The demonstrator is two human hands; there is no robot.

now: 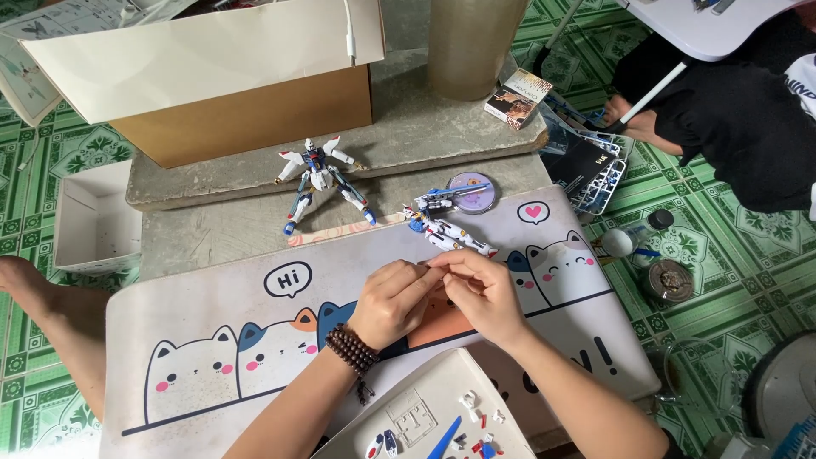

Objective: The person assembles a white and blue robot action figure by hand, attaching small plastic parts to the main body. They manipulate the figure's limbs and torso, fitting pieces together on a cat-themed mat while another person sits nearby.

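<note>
Both hands meet over the cat-print desk mat (pixel 212 340): left hand (pixel 393 299) and right hand (pixel 483 293) have fingertips pressed together, pinching a tiny part too small to make out. A half-built white and blue robot model (pixel 446 228) lies just beyond them, a finished standing one (pixel 321 180) further back.

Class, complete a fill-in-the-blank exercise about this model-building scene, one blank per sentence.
1. The left hand wears a bracelet of dark ____.
2. The desk mat is printed with cartoon ____.
3. The finished robot model stands in front of a cardboard ____.
4. Both hands meet over the mat, the right hand pinching a part too ____ to identify.

Missing words: beads; cats; box; small
</note>
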